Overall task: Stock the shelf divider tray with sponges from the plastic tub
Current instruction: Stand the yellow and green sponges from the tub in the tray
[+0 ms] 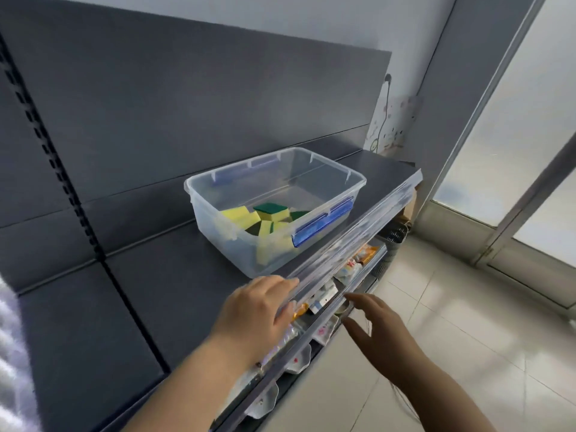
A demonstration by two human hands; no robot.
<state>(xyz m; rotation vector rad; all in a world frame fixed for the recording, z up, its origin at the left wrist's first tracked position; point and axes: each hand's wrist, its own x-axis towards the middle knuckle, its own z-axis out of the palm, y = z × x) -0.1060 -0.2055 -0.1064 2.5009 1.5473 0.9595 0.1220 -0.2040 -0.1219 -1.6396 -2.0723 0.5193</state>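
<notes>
A clear plastic tub point(327, 169) with blue latches stands on the dark grey top shelf point(162, 275). Several yellow-and-green sponges point(265, 218) lie in its near corner. My left hand point(258, 310) rests on the shelf's front edge just before the tub, fingers draped over the clear edge strip point(358, 226). My right hand point(371, 325) hovers in front of the lower shelf, fingers spread and holding nothing. No divider tray is plainly visible.
Lower shelves point(339, 294) below the edge strip carry small packaged goods and white dishes. A dark back panel with a slotted upright point(62, 169) rises behind the shelf. Tiled floor point(452, 307) and a glass door lie to the right.
</notes>
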